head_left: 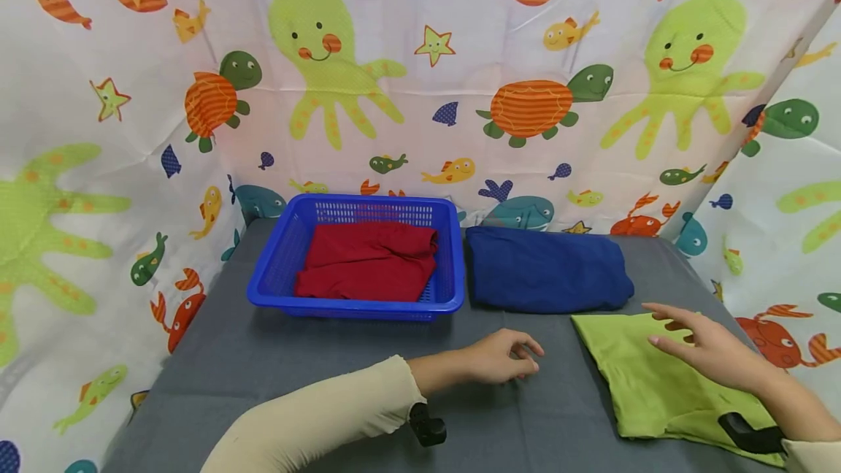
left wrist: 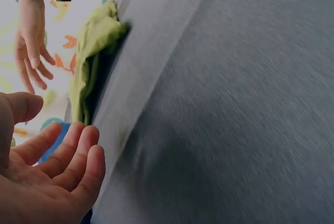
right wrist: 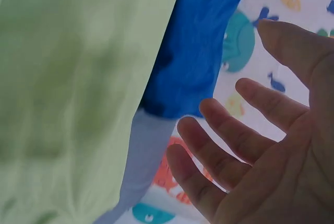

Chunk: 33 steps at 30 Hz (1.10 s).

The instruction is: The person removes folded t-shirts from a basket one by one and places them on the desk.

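A lime-green folded cloth (head_left: 663,378) lies at the right of the grey table. Above it hovers my right hand (head_left: 716,352), fingers apart and holding nothing; the right wrist view shows the green cloth (right wrist: 78,98) beside that hand (right wrist: 271,135). My left hand (head_left: 499,356) hangs over the middle of the table with loosely bent fingers and nothing in its grasp. In the left wrist view its palm (left wrist: 52,177) faces up toward the camera. Behind the green cloth lies a folded dark blue cloth (head_left: 548,268).
A blue plastic basket (head_left: 263,287) stands at the back left with a folded red cloth (head_left: 368,261) inside. The grey table covering (head_left: 217,378) runs up to a white curtain (head_left: 407,42) printed with sea animals, which encloses the back and both sides.
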Tool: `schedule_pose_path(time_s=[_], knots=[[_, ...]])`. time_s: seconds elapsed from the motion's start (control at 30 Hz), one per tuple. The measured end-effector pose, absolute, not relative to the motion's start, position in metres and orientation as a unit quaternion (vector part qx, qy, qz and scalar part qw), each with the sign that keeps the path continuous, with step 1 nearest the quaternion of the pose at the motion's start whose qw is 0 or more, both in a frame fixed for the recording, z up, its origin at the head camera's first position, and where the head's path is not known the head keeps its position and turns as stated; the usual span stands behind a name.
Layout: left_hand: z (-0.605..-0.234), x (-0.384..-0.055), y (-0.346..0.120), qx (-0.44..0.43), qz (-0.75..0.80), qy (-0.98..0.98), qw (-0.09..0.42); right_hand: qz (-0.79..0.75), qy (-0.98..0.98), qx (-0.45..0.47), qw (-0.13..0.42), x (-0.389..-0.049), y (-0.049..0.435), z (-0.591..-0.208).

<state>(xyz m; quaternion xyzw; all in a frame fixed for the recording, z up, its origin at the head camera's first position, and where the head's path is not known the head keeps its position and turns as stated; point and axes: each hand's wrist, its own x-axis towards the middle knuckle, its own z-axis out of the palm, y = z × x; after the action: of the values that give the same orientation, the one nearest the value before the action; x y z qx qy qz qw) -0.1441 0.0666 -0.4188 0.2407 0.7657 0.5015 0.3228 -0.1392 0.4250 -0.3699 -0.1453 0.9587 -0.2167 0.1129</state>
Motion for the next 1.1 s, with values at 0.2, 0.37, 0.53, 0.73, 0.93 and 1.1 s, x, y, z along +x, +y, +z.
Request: schedule_pose_path(time_s=[0.2,0.37,0.53,0.73,0.93,1.1], knots=[[-0.417,-0.143,0.047,0.251,0.497,0.766,0.321,-0.236,0.951,-0.169,0.106,-0.135,0.402,-0.372],[-0.412,-0.143,0.032,0.248,0.494,0.768,0.322,-0.231,0.950,-0.186,0.100,-0.137,0.384,-0.366],[-0.404,-0.145,0.016,0.269,0.464,0.785,0.312,-0.224,0.949,-0.197,0.099,-0.140,0.368,-0.360],[-0.397,-0.144,-0.005,0.264,0.456,0.795,0.302,-0.224,0.944,-0.212,0.117,-0.140,0.349,-0.353],[-0.384,-0.145,-0.027,0.265,0.465,0.795,0.285,-0.224,0.936,-0.248,0.114,-0.140,0.329,-0.344],[-0.366,-0.148,-0.043,0.269,0.484,0.787,0.270,-0.235,0.924,-0.279,0.118,-0.144,0.311,-0.334]])
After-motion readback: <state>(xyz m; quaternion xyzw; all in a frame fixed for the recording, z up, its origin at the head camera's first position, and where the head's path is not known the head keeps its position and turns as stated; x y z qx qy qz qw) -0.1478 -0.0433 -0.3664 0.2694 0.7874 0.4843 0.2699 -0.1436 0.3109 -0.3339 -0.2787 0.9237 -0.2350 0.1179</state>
